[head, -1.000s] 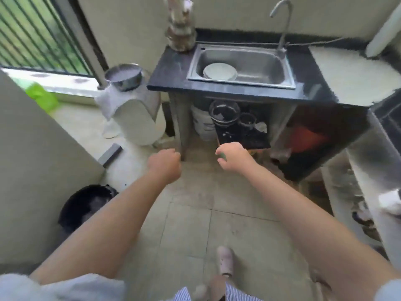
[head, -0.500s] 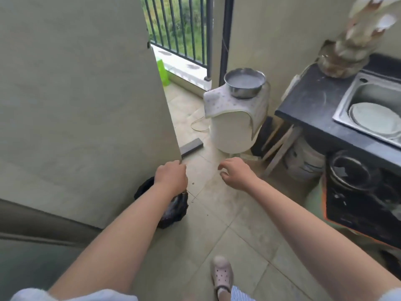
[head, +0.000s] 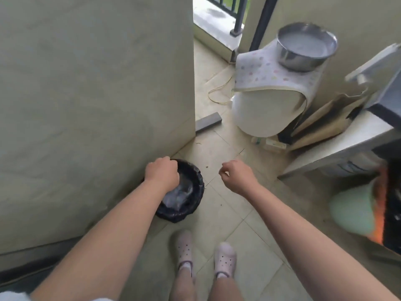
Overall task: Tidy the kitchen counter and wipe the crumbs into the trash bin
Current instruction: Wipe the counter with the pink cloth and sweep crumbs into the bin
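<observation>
Wall [head: 86, 105] crowds bin [head: 195, 181]; steel bowl [head: 307, 46] nr.

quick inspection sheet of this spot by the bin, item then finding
surface: pale tiled floor, a few dark specks near the bin
job's things: black-lined trash bin on the floor against the wall, crumpled clear plastic inside; the counter edge is at the far right
clutter: steel bowl on a cloth-draped white appliance, dark bar on the floor, green bucket at right
hands: left hand is fisted over the bin, contents hidden; right hand is loosely curled, holding nothing visible
cables: thin yellow cord on the floor by the appliance
surroundings: plain wall at left, balcony railing beyond
</observation>
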`<state>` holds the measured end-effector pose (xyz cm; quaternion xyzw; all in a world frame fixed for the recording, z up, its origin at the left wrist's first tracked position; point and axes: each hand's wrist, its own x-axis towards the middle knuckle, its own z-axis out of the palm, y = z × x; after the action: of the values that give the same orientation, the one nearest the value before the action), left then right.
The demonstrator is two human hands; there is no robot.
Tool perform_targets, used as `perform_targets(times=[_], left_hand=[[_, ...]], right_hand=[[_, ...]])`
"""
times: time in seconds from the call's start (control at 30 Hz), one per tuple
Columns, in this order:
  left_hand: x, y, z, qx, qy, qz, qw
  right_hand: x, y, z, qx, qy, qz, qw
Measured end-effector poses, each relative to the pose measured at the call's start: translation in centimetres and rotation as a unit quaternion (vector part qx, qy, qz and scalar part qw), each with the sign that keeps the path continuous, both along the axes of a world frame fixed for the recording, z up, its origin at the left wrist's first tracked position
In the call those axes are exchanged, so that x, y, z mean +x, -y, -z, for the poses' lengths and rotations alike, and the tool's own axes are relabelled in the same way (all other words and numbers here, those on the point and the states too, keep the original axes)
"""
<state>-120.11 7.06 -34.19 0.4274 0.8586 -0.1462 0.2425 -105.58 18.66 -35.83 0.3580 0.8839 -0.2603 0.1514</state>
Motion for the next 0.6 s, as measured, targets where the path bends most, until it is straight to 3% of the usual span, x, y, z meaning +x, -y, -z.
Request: perform_targets(times=[0.17, 0.4, 0.5, 0.6], left_hand=[[-2.4, 0.9, 10.3, -0.063, 0.031, -0.015, 0.997], [-4.2, 4.3, 24.6, -0.107, 0.044, -0.059, 0.992], [-3.8, 6.9, 29.9, -0.133, 0.088, -0.130, 0.979], [-3.0, 9.0, 33.6, -0.138, 0.147, -0.232, 0.952]], right_hand=[[-1.0, 1.2, 11.2, -0.098, 0.050, 0.063, 0.992], [-1.2, 4.9, 26.3, -0.138, 0.174, 0.005, 0.975], [-1.6, 7.1, 31.6, -0.210, 0.175, 0.105, 0.956], [-2.6, 8.8, 35.6, -0.317, 0.114, 0.308, 0.890]])
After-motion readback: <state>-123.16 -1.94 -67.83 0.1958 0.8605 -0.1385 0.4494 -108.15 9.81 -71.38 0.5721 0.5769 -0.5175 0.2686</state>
